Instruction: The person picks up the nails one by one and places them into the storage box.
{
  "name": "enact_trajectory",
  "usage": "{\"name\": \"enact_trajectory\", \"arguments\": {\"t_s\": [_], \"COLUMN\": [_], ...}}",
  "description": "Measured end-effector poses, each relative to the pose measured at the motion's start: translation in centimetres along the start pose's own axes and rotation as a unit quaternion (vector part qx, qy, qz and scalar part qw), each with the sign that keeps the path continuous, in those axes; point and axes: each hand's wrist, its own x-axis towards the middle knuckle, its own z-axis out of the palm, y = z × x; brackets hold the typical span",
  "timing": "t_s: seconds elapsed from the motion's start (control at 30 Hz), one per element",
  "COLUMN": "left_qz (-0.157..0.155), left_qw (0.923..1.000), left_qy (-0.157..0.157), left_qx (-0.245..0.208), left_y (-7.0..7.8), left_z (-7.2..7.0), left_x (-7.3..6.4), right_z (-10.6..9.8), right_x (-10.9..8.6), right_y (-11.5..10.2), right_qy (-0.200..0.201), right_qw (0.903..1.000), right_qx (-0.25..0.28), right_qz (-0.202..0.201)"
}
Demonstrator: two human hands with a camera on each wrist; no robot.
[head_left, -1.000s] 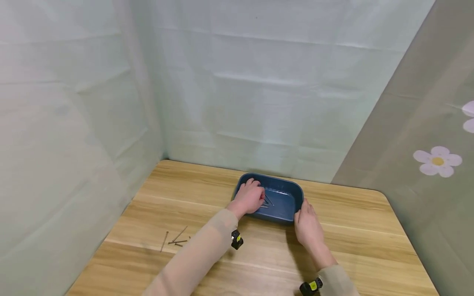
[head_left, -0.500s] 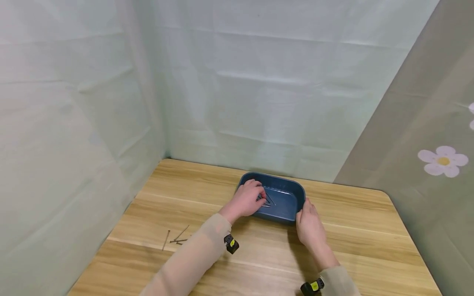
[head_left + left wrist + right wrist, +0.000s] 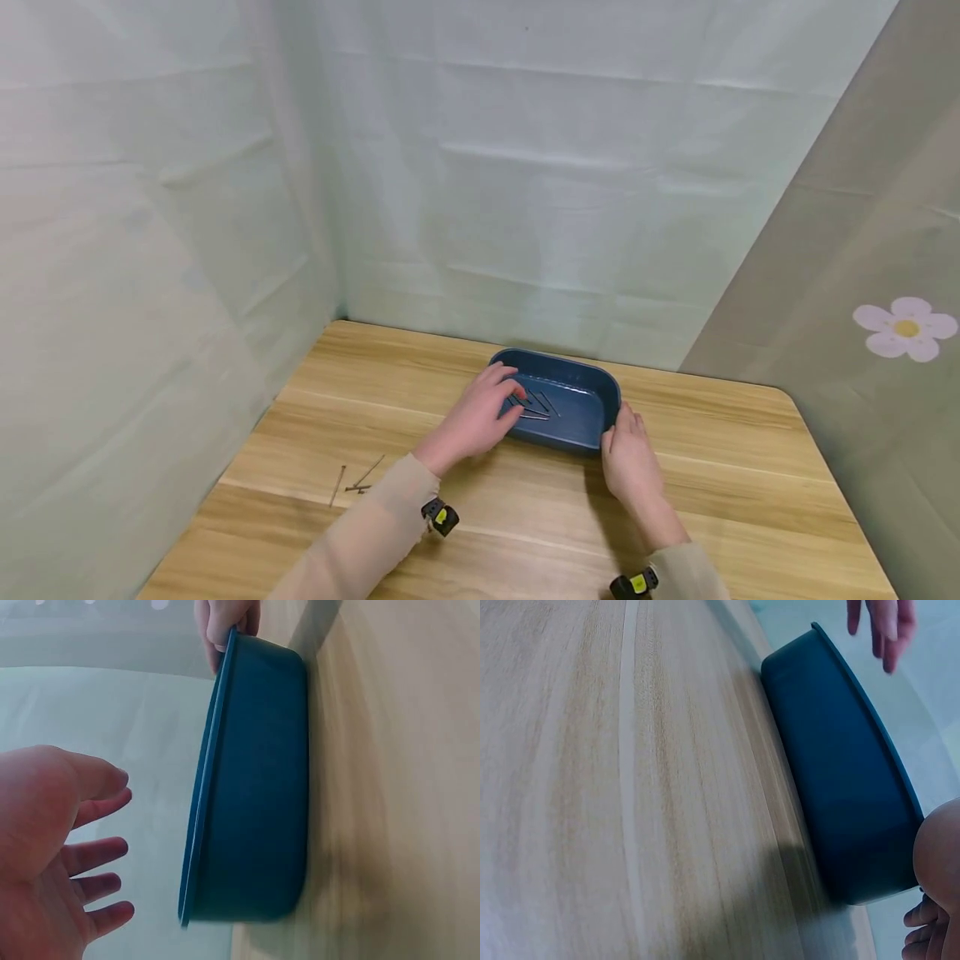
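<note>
A dark blue rectangular dish [image 3: 573, 421] stands on the wooden table, with several nails [image 3: 534, 415] lying in its left half. Over the dish's left end is my left hand [image 3: 480, 412], its fingers spread and loosely bent, with nothing held. In the left wrist view that hand [image 3: 52, 847] is apart from the dish wall [image 3: 255, 780]. My right hand [image 3: 632, 458] grips the dish's near right corner, the thumb on the near side and the fingers along the right end. More nails [image 3: 362, 479] lie on the table to the left, some hidden behind the left sleeve.
The wooden table [image 3: 720, 500] has its far edge against a pale cloth backdrop [image 3: 487, 208]. Cloth also hangs at the left and right sides. Black cameras [image 3: 441, 517] are strapped on both wrists.
My left hand has drawn back left and toward me from inside the dish, its fingers parting. More of the nails in the dish now show. The right hand stays on the dish's corner.
</note>
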Motion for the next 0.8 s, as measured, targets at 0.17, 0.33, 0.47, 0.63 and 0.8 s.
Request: {"name": "enact_trajectory", "arguments": {"t_s": [0.17, 0.33, 0.47, 0.63, 0.8], "left_qz": [0.006, 0.023, 0.018, -0.020, -0.077], "left_qw": [0.9995, 0.9976, 0.9962, 0.9939, 0.9896], "left_qy": [0.031, 0.065, 0.083, 0.099, 0.108], "left_qx": [-0.010, -0.001, 0.021, 0.044, 0.057], "left_y": [-1.2, -2.8, -4.7, -7.6, -9.8], "left_z": [-1.2, -2.9, -4.6, -6.6, -8.4], "left_x": [-2.4, -5.0, -7.8, -11.6, -15.0], "right_z": [0.0, 0.1, 0.3, 0.8, 0.8], "right_x": [0.1, 0.0, -0.5, -0.8, -0.6], "right_y": [-0.1, -0.2, -0.3, -0.3, -0.4], "right_qy": [-0.001, 0.000, -0.004, -0.004, 0.001], "right_qw": [1.0000, 1.0000, 0.9999, 1.0000, 1.0000], "right_qx": [0.000, 0.002, 0.007, 0.007, 0.008], "right_qz": [0.000, -0.005, -0.011, -0.001, 0.002]}}
